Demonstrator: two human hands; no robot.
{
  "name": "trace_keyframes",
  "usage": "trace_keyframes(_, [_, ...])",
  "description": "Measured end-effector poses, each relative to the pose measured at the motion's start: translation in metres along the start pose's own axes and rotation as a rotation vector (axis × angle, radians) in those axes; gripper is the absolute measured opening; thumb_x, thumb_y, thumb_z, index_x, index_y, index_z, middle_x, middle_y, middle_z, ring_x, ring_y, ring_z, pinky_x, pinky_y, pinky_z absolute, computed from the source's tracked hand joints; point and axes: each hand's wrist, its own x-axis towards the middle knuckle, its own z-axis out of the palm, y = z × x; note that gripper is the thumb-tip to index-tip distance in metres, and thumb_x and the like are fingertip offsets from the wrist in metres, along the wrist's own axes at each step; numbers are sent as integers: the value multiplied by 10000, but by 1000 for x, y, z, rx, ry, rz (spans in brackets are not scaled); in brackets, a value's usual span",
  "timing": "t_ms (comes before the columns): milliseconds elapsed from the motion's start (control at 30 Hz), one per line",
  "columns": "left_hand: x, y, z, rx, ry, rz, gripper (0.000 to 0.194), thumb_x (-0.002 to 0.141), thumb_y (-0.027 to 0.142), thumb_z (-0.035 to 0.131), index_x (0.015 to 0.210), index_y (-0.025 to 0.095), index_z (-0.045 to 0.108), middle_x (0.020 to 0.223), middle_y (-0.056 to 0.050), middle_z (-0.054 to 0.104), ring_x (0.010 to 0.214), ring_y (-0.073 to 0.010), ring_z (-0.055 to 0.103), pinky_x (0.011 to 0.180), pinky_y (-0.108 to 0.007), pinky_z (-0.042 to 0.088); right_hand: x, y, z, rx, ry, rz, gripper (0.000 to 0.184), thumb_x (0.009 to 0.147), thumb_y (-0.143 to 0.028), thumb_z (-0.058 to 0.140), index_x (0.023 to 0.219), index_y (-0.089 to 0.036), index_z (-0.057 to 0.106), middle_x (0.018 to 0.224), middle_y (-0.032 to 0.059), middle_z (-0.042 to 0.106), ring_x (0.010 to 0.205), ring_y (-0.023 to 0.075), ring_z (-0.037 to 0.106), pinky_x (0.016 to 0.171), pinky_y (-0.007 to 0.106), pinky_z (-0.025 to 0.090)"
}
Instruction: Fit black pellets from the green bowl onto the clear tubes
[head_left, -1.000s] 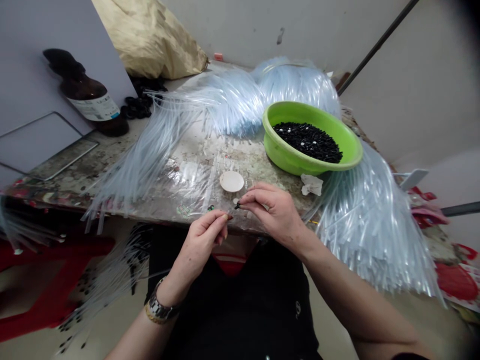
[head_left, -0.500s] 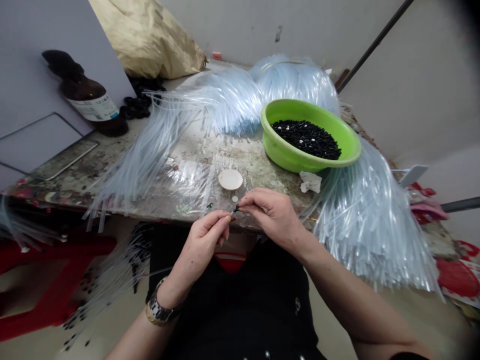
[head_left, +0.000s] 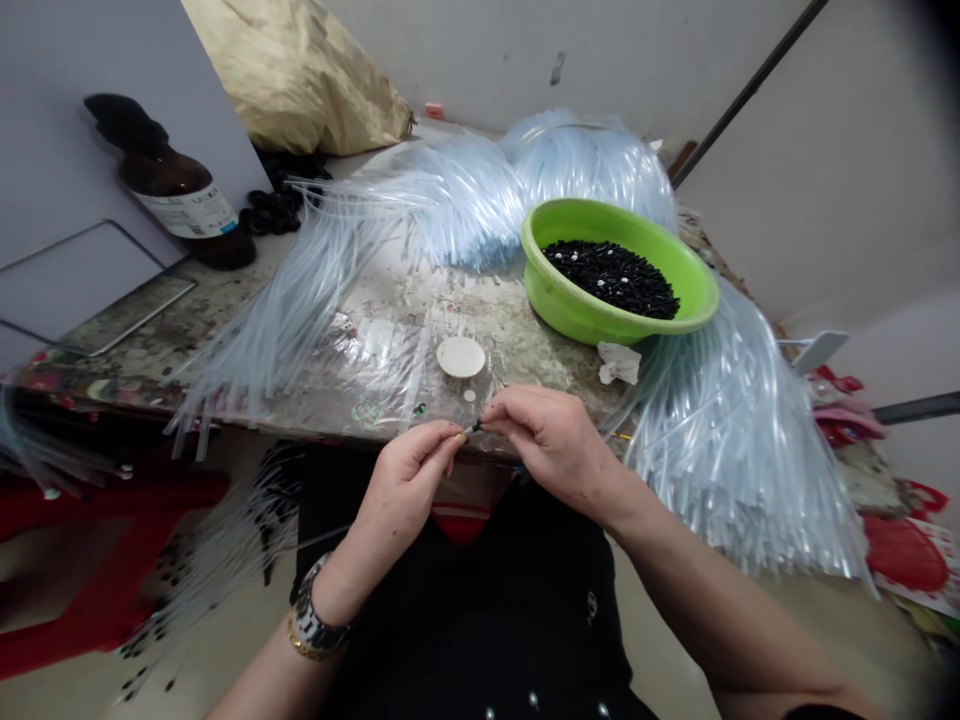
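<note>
Black piece (head_left: pixel 478 425): tiny, dark, short and narrow, mostly covered by fingertips, detail too small to read. Clear tube (head_left: pixel 468 431): thin, see-through, only a short bit showing at the fingertips. A thin strand (head_left: pixel 326 537) runs out past the left wrist; can't tell if it's the same tube.

Left hand (head_left: pixel 401 485): narrow pinch, thumb against index finger, on the clear tube. Right hand (head_left: pixel 551 440): narrow pinch too, fingers together on the black piece, other fingers curled in.

Black piece sits at the right hand's fingertips, in the small space between both hands, over the front edge of the bench (head_left: pixel 510 315). Tube bit meets it from the left hand's side; whether one is pushed into the other, can't tell.

Just beyond the hands: small white disc (head_left: pixel 469 396), then white dish (head_left: pixel 460 357). Green basin (head_left: pixel 541 298) farther back on the right, holding a heap of black pieces (head_left: pixel 615 285) with a few white bits on top. Crumpled white scrap (head_left: pixel 619 364) near its base. Tube bundles (head_left: pixel 750 460) right, left and back.
</note>
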Motion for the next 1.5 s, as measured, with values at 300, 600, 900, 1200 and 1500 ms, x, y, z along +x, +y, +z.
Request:
trace_keyframes(300, [-1,1,-1,128,-54,98,172,912,234,546,827,178,684,777,-17,655,698,-153,557,674,-259,432,-8,1,12,27,55,0,140,867,-61,561,804,-170,623,789,27,692,738,147,642,696,243,478])
trace_keyframes(600, [-2,-5,4,153,-18,127,167,915,201,523,825,174,661,809,-24,663,773,-161,590,728,-261,444,-18,-5,25,-162,142,-87,206,900,-70,490,749,-131,616,715,75,655,683,184,602,658,291,462])
trace_keyframes(900, [1,2,0,130,-139,34,230,941,294,507,791,179,637,660,19,536,651,-139,504,638,-255,396,-21,15,22,411,105,265,129,859,-145,606,943,-197,689,796,1,724,685,137,685,668,251,540])
trace_keyframes(1200, [-2,1,4,69,-129,-16,205,933,305,522,838,176,651,664,19,535,641,-132,492,613,-248,391,-26,18,18,397,65,260,114,897,-184,580,839,-203,675,777,4,700,685,133,675,670,252,534])
trace_keyframes(1500, [-3,3,5,-36,-112,-102,204,913,331,550,849,174,664,623,34,510,583,-118,449,552,-239,368,-28,9,15,209,129,114,110,906,-135,577,863,-186,665,737,1,700,697,124,670,689,233,509])
